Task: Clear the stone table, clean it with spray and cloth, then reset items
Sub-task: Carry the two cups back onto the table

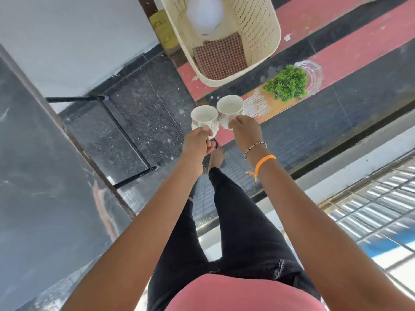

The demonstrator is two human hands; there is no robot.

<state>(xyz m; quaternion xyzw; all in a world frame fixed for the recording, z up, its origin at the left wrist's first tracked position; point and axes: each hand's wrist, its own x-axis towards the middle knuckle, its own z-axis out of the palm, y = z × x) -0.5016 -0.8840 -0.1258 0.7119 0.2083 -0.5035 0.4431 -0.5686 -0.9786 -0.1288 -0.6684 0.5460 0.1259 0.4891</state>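
Head view — each hand's grip pinches 1 cup: left hand (195, 140) left cup (204, 117), right hand (243, 129) right cup (230, 107).

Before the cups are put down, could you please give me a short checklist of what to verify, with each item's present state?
1. Left hand grips the left cup: ok.
2. Right hand grips the right cup: ok.
3. Cups empty, so nothing spills: ok; both show bare white insides.
4. Cups kept apart: not ok; their rims look to be touching or nearly so.
5. Room in the basket: cannot tell; the checked cloth lies in it, and a blurred white thing hides part of it.
6. Floor spot by the wooden board with the green plant: ok; bare floor shows beside it.
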